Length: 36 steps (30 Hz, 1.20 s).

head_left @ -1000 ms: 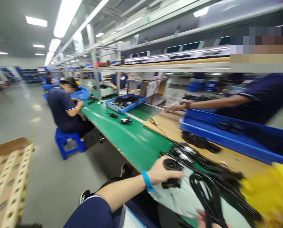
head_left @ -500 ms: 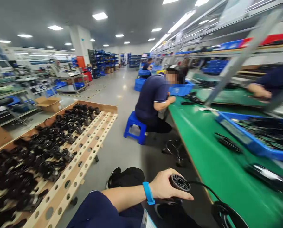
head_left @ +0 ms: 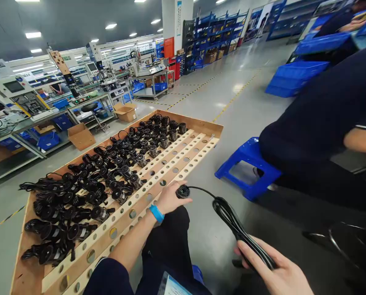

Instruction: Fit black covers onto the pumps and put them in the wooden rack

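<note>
My left hand, with a blue wristband, is closed around a small black round-headed device just beside the near edge of a wooden rack. The device's black cable runs right into a coiled bundle. My right hand grips that bundle low at the right. The rack has rows of round holes, and several identical black devices with cords stand in its far rows. The near rows of holes are bare.
A seated person in dark clothes sits on a blue stool at the right. Cardboard boxes, workbenches with machines and blue shelving stand across the grey floor. Blue bins are stacked far right.
My view has swung left from the green conveyor table to the wooden rack. My left hand carried the black device off the table to the rack's near edge, the cable trailing to my right hand.
</note>
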{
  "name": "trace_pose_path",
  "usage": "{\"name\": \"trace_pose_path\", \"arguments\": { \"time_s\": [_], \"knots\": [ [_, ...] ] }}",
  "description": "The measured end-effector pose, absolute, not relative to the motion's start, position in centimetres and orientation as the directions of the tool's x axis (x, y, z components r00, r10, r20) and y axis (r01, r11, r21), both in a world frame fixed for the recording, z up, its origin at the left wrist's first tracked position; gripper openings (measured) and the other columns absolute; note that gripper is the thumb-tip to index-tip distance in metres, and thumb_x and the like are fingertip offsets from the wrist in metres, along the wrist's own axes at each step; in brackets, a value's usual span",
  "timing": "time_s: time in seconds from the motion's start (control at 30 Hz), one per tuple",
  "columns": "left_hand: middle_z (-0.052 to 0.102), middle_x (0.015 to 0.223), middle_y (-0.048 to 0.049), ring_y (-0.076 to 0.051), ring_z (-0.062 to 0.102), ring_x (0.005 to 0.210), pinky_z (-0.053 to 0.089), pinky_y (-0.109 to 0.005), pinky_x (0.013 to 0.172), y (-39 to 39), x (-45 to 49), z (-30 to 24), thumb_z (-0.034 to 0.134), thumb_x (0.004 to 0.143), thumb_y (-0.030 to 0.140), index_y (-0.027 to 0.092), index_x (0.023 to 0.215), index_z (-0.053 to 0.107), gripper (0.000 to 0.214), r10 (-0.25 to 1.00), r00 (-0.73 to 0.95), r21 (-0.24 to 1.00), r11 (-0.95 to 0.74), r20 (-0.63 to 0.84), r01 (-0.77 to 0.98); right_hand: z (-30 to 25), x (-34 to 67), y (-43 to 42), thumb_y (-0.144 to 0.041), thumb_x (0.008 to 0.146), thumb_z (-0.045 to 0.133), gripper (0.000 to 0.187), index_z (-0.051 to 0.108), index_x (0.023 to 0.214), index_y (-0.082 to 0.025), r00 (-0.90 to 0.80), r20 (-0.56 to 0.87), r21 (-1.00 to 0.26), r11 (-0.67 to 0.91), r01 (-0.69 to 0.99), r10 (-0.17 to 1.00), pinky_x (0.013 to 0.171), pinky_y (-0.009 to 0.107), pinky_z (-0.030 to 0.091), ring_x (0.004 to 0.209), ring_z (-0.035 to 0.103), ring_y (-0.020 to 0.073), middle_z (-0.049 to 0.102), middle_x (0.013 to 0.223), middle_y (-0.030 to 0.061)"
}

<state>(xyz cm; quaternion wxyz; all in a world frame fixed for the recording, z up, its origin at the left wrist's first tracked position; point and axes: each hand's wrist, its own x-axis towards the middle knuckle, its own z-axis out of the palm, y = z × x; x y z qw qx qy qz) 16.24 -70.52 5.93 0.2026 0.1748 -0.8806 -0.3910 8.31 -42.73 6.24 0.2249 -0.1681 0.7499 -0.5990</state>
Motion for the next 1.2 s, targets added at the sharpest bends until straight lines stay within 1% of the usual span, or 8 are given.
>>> {"name": "trace_pose_path", "arguments": {
  "time_s": [0.1,0.2,0.33,0.43,0.63,0.87,1.03,1.2],
  "knots": [
    [0.070,0.105,-0.0056,-0.028,0.066,0.102,0.052,-0.036,0.089,-75.0,17.7,7.0,0.085,0.071,0.035,0.021,0.111,0.064,0.048,-0.579,-0.792,0.698,0.648,0.193,-0.304,9.3,7.0,-48.7,-0.063,0.068,0.075,0.048,0.076,0.080,-0.017,-0.705,-0.123,-0.984,0.178,-0.005,-0.699,0.053,0.033,0.058,0.054,0.066,0.0229,0.072,0.066,0.0083],
    [0.070,0.102,-0.0033,-0.026,0.066,0.097,0.050,-0.035,0.085,-79.1,18.5,8.8,0.085,0.071,0.039,0.023,0.109,0.061,0.048,-0.630,-0.750,0.581,0.693,0.203,-0.426,11.4,5.8,-54.6,-0.064,0.077,0.068,0.048,0.075,0.082,-0.017,-0.583,0.020,-0.990,0.066,-0.125,-0.812,0.057,0.033,0.054,0.060,0.061,0.0204,0.068,0.068,0.0065],
    [0.070,0.104,-0.0030,-0.026,0.066,0.098,0.049,-0.034,0.087,-83.0,18.6,10.6,0.082,0.074,0.043,0.025,0.111,0.059,0.047,-0.722,-0.644,0.494,0.669,0.253,-0.555,12.6,3.8,-61.4,-0.064,0.084,0.063,0.047,0.077,0.087,-0.019,-0.511,0.279,-0.933,-0.102,-0.346,-0.813,0.073,0.036,0.051,0.080,0.059,0.0226,0.065,0.082,0.0067],
    [0.069,0.104,-0.0067,-0.027,0.064,0.103,0.048,-0.034,0.088,-84.3,17.4,10.2,0.080,0.074,0.050,0.023,0.108,0.059,0.048,-0.782,-0.525,0.411,0.623,0.337,-0.665,12.7,2.6,-65.2,-0.060,0.087,0.061,0.043,0.078,0.092,-0.021,-0.471,0.356,-0.897,-0.154,-0.415,-0.807,0.078,0.036,0.047,0.084,0.055,0.0225,0.059,0.082,0.0054],
    [0.067,0.103,-0.0134,-0.031,0.061,0.105,0.047,-0.036,0.083,-85.3,14.5,6.5,0.074,0.079,0.058,0.019,0.110,0.057,0.053,-0.848,-0.457,0.285,0.524,0.269,-0.803,11.2,1.1,-69.7,-0.055,0.088,0.059,0.042,0.077,0.094,-0.017,-0.447,0.288,-0.918,-0.111,-0.381,-0.847,0.073,0.035,0.045,0.079,0.056,0.0217,0.057,0.077,0.0044],
    [0.069,0.107,-0.0121,-0.030,0.061,0.107,0.046,-0.035,0.088,-87.1,14.6,5.2,0.083,0.074,0.043,0.017,0.111,0.058,0.052,-0.821,-0.544,0.243,0.571,0.175,-0.784,9.5,0.2,-71.3,-0.054,0.085,0.061,0.042,0.075,0.088,-0.015,-0.453,0.252,-0.943,-0.111,-0.315,-0.855,0.068,0.032,0.045,0.078,0.059,0.0207,0.061,0.078,0.0050],
    [0.069,0.110,-0.0150,-0.031,0.062,0.108,0.046,-0.035,0.088,-87.7,14.6,5.7,0.083,0.073,0.044,0.016,0.111,0.057,0.054,-0.811,-0.568,0.203,0.585,0.139,-0.785,9.6,-0.2,-71.4,-0.050,0.086,0.061,0.039,0.076,0.086,-0.014,-0.417,0.268,-0.922,-0.105,-0.373,-0.868,0.069,0.033,0.045,0.075,0.058,0.0202,0.061,0.077,0.0051],
    [0.067,0.114,-0.0195,-0.036,0.064,0.108,0.047,-0.041,0.089,-87.6,14.2,6.3,0.071,0.081,0.053,0.015,0.124,0.052,0.060,-0.813,-0.573,0.154,0.582,0.103,-0.798,10.1,-1.1,-71.9,-0.039,0.085,0.065,0.030,0.077,0.099,-0.015,-0.420,0.276,-0.927,-0.125,-0.353,-0.864,0.074,0.033,0.047,0.084,0.063,0.0223,0.071,0.092,0.0075]
  ]
}}
